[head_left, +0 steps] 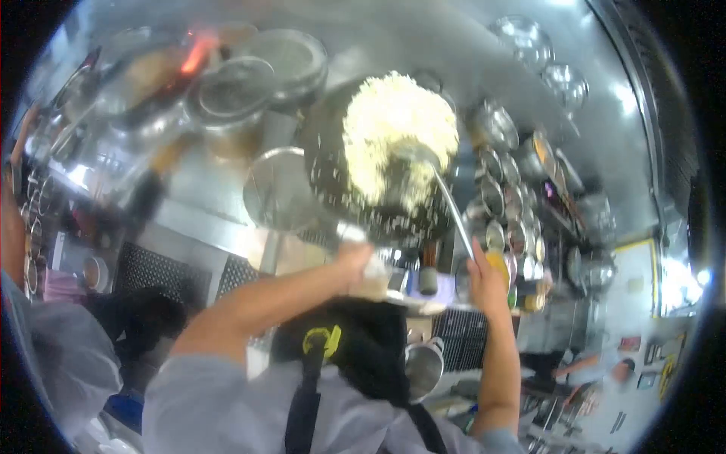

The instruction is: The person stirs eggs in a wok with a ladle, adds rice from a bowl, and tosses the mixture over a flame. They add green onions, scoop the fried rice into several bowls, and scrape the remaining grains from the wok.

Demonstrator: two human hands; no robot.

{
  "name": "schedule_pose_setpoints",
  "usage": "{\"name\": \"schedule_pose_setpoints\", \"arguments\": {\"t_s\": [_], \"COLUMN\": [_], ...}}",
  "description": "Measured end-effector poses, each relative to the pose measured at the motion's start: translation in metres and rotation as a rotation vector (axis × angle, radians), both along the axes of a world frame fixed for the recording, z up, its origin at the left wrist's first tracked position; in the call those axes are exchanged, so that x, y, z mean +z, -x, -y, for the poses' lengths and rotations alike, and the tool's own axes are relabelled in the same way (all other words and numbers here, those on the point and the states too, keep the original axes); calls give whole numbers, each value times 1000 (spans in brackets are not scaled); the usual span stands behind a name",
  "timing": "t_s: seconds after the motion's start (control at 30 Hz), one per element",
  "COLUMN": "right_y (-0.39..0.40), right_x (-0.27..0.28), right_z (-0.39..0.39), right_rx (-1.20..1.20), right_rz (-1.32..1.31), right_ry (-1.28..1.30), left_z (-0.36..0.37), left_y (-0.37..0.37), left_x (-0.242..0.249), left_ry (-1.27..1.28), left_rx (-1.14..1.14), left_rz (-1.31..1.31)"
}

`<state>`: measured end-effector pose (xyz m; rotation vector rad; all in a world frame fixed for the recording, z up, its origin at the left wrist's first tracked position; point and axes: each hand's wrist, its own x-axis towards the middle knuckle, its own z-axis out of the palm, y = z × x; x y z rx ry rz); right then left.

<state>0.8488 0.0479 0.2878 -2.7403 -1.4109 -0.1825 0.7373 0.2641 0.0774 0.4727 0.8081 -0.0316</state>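
Note:
My left hand is closed at the near side of a dark wok, where its handle appears to be, with a pale cloth beside the fingers. My right hand wraps round the long metal handle of a ladle. The ladle's bowl rests against a mass of pale yellow fried rice in the wok. Loose grains are scattered over the dark near wall, smeared by motion. The exact grip of my left fingers is blurred.
Left of the wok stand a round wire strainer and large lidded pots. A flame burns farther left. Several metal containers line the right side. A co-worker's sleeve is close on my left.

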Motion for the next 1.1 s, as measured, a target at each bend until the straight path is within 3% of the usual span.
{"name": "schedule_pose_setpoints", "arguments": {"t_s": [0.07, 0.1, 0.13, 0.2, 0.23, 0.3, 0.47, 0.5, 0.53, 0.57, 0.63, 0.67, 0.73, 0.83, 0.9, 0.93, 1.1], "right_y": [-6, 1, 7, 20, 13, 7, -32, -15, 4, 8, 56, 77, 101, 135, 159, 177, 239], "right_x": [15, 23, 32, 51, 42, 25, -70, -60, -53, -54, -23, -10, -9, -30, -56, -68, -29], "right_z": [27, 31, 34, 4, -3, -29, -71, -82, -86, -77, -88, -86, -76, -83, -90, -91, -99], "right_rx": [-30, -97, -165, -330, -225, -265, -90, -216, -208, 225, 288, 321, 417, 744, 765, 752, 1208], "right_rz": [-137, -246, -350, -580, -456, -396, -259, -292, -128, 6, -32, -294, -695, -1094, -1307, -1419, -1194], "right_ry": [-114, -180, -254, -456, -464, -436, -210, -34, 50, -337, -586, -633, -453, -188, -16, 93, 105], "left_z": [-4, -19, -30, -61, -65, -72, -76, -74, -66, -67, -63, -52, -31, 8, 39, 53, 85], "left_y": [1, -22, -50, -75, -82, -90, -33, -15, 13, 54, 133, 179, 235, 297, 324, 331, 356], "left_x": [5, 19, 6, 24, 29, 33, 61, 56, 60, 78, 87, 120, 95, 128, 126, 113, 137], "left_ry": [-396, -400, -225, -259, -292, -365, 39, 116, 196, 139, -34, -115, -230, -406, -455, -473, -631], "left_rx": [118, 51, 169, 129, 128, 124, 16, -20, -28, -63, -38, 49, 157, 401, 560, 643, 737], "left_rz": [144, -68, 81, 177, 163, 121, 379, 488, 576, 641, 681, 599, 552, 437, 414, 280, 269]}}
